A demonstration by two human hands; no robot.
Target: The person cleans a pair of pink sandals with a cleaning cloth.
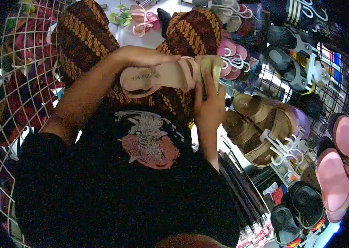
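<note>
A beige-pink strappy sandal (168, 76) lies sideways above my lap, its printed insole facing up and its heel end to the left. My left hand (145, 56) grips it along the far edge, with the fingers partly hidden. At the toe end, my right hand (211, 97) presses a pale yellow-green cloth-like piece (208, 68) against the front straps. The fingers of that hand bend over the piece, and the cloth covers the toe of the sandal. Brown batik trousers (85, 31) are under the sandal.
A wire grid (5, 95) rises close on the left. Brown sandals (253, 124) on white hangers are near my right arm. Pink slippers (333, 177) and black sandals (288, 223) hang lower right. Pink sandals (143, 20) lie on the pale floor (127, 39) ahead.
</note>
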